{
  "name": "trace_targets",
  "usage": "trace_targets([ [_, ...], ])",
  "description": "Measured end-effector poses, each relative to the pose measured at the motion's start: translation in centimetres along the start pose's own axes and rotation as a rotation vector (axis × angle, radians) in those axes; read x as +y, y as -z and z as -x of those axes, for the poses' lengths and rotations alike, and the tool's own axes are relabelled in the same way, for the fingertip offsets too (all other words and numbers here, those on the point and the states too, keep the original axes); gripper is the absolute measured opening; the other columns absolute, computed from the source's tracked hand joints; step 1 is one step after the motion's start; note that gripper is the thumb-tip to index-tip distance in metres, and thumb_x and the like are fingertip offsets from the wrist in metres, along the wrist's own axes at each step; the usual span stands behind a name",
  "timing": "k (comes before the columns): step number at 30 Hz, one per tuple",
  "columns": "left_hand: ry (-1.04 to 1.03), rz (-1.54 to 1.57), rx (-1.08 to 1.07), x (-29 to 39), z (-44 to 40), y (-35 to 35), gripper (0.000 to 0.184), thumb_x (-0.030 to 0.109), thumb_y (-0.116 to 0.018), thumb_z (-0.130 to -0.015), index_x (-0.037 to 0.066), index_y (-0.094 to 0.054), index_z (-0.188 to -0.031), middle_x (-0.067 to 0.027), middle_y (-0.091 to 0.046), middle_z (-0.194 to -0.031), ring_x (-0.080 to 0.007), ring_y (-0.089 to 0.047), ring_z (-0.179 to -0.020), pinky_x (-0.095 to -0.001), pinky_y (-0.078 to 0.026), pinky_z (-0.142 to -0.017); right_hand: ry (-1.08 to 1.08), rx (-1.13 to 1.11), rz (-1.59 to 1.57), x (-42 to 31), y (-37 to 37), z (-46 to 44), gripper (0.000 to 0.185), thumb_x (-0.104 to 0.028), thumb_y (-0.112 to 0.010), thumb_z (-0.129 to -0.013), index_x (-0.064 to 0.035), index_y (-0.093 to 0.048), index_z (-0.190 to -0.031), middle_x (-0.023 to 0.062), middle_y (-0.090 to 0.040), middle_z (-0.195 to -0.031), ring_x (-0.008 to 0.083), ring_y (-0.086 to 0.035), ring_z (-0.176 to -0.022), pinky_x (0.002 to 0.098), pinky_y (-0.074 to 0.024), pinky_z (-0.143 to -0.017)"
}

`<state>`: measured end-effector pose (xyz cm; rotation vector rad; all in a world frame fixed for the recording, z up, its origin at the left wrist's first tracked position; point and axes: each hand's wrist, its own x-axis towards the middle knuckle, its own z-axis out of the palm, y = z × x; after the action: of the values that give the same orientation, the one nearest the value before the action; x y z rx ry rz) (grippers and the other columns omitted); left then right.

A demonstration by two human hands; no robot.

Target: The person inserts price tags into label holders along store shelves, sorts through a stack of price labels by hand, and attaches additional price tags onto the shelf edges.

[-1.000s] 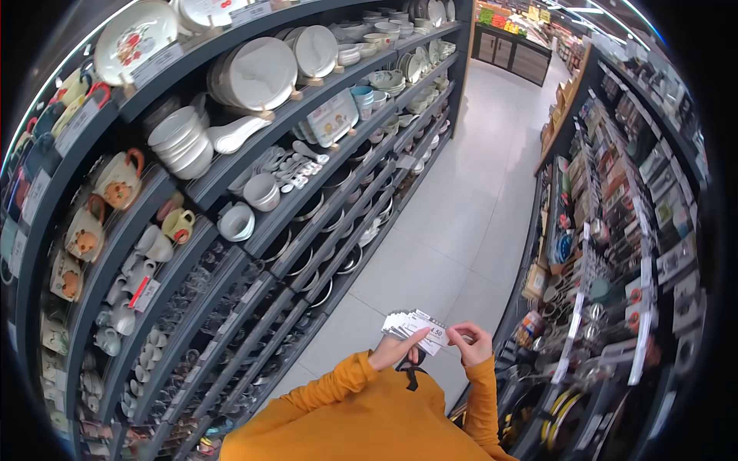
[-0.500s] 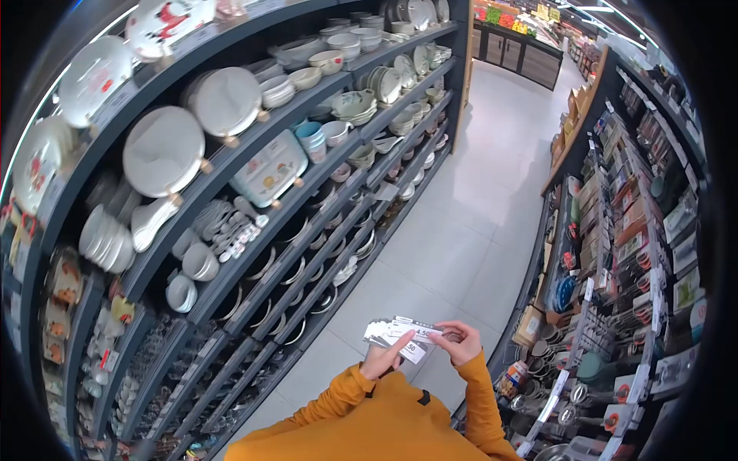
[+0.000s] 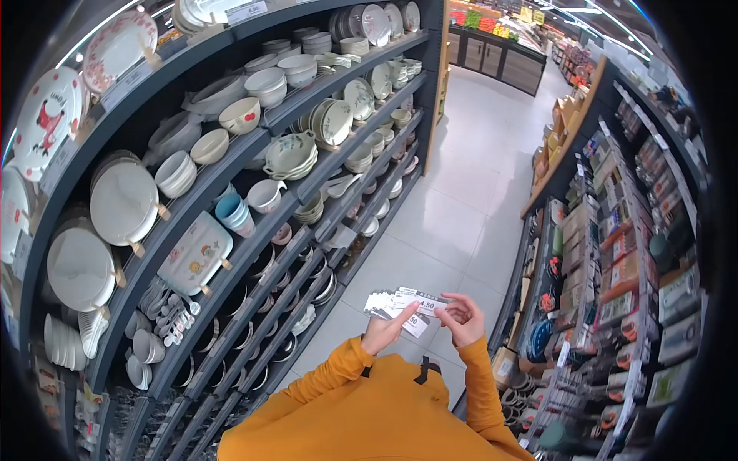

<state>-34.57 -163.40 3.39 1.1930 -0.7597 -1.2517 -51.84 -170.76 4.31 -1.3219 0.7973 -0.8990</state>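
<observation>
A fanned stack of price tags [image 3: 405, 307], white with dark print, is held in front of my chest. My left hand [image 3: 383, 332] grips the stack from its left side, with the thumb lying across the tags. The top tag reads 4.50, and part of another one shows below it. Thumb and fingers of my right hand [image 3: 461, 319] pinch the right end of the top tag. Both arms wear orange sleeves [image 3: 482, 384].
Dark shelves [image 3: 296, 180] on my left carry plates, bowls, cups [image 3: 234, 213] and a decorated tray [image 3: 195, 253]. Racks of packaged kitchen goods [image 3: 615, 261] line the right side. A tiled aisle floor [image 3: 461, 192] runs between them toward a produce stand [image 3: 500, 58].
The view has moved forward along the aisle, so the left shelves have shifted left and down in the picture. Both hands keep their hold on the tags.
</observation>
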Motion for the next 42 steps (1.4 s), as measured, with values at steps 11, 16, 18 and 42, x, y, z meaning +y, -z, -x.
trace_targets([
  [11, -0.02, 0.324, 0.216, 0.8, -15.6, -6.4, 0.027, 0.018, -0.061, -0.09, 0.001, -0.056, -0.111, -0.0061, -0.063, -0.088, -0.0108, -0.058, -0.058, -0.0215, -0.047, -0.051, 0.172, -0.318, 0.179, -2.3, 7.3, -20.0, 0.027, -0.001, -0.066, -0.082, 0.0021, -0.06, -0.108, 0.0044, -0.063, -0.075, 0.0072, -0.06, -0.065, 0.0202, -0.0486, -0.061],
  [16, -0.078, 0.307, 0.226, 1.5, -21.1, -9.9, 0.03, 0.017, -0.062, -0.089, 0.001, -0.056, -0.114, -0.0071, -0.063, -0.095, -0.0118, -0.059, -0.064, -0.0248, -0.049, -0.056, 0.12, -0.534, 0.128, -3.5, 11.7, -28.5, 0.027, -0.002, -0.066, -0.082, 0.0017, -0.06, -0.108, 0.0037, -0.063, -0.075, 0.008, -0.061, -0.066, 0.0204, -0.0488, -0.062],
  [18, -0.054, 0.304, 0.346, 1.4, -23.3, -10.1, 0.03, 0.017, -0.063, -0.088, 0.001, -0.057, -0.113, -0.0064, -0.063, -0.093, -0.011, -0.058, -0.062, -0.0247, -0.047, -0.054, 0.096, -0.588, 0.106, -3.3, 11.9, -31.3, 0.027, -0.002, -0.066, -0.082, 0.0017, -0.061, -0.108, 0.0033, -0.062, -0.076, 0.008, -0.061, -0.066, 0.0205, -0.0488, -0.062],
  [42, -0.371, 0.389, 0.758, 10.2, -40.4, 0.8, 0.026, 0.017, -0.051, -0.095, 0.009, -0.047, -0.119, -0.0074, -0.057, -0.116, -0.012, -0.063, -0.068, -0.0211, -0.05, -0.056, 0.156, -0.879, -0.173, -7.3, -2.3, -60.5, 0.029, -0.004, -0.065, -0.084, 0.0009, -0.059, -0.113, 0.0025, -0.061, -0.082, 0.0048, -0.055, -0.069, 0.0181, -0.046, -0.061],
])
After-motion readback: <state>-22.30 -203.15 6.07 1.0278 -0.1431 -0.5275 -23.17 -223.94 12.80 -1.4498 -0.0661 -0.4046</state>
